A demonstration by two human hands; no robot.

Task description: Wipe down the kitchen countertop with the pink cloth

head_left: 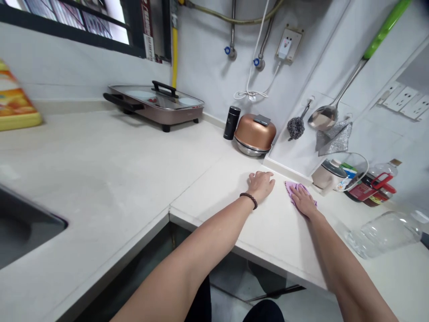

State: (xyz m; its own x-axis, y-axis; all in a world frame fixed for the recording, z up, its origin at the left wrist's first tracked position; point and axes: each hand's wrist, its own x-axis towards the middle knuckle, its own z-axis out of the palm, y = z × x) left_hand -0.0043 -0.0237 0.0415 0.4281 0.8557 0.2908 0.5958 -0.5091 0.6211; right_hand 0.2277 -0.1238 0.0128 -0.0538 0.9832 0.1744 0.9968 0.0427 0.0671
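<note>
near, at right: we note a clear plastic bottle [385, 235] lying on its side on the pale counter [204, 190], close to our right forearm.

a little farther: our right hand [303, 202] lies palm down on a purple cloth [288, 189], its fingers laid out fairly flat, pressing rather than pinching as far as we can judge. the cloth sits directly beneath those fingers, on the counter; its dotted edge shows beyond the tips to the left, a fold puffs up by them, and a corner shows at the right of the hand.

for good wiping, we would favour even pressure through palm and fingers, the fold smoothed under, and overlapping strokes, with care by the bottle.

left of the cloth, well apart from it: our left hand [261, 185], bracelet [249, 201] at the wrist, fingers loosely spread and bent, gripping nothing we can see. whether the tips bear on the counter, we cannot tell.

farther: a copper-coloured bowl [255, 132] upturned in the corner, a black flask [232, 123] just left of it, then a lidded electric pan [154, 108] at far left.
</note>
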